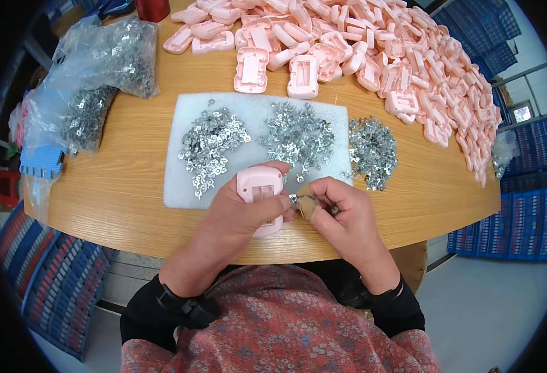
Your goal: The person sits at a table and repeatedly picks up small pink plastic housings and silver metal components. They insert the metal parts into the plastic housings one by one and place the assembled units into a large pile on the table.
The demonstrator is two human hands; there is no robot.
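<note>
Since the pink plastic shell point(260, 193) sits just below the frame's centre, at the near edge of the white foam pad point(186, 186), I judge it light, rigid and a little slick, best gripped by its long sides. My left hand point(239, 217) is wrapped around it, fingers closed on the lower half, thumb across the front. My right hand point(341, 214) is pinched nearly shut on a small metal clip point(294, 199), which looks thin, springy and easy to drop, so I hold it by its edges at the shell's right side. Heaps of loose clips point(298, 133) lie on the pad above my hands, and a pile of pink shells point(410, 56) fills the upper right of the frame.
</note>
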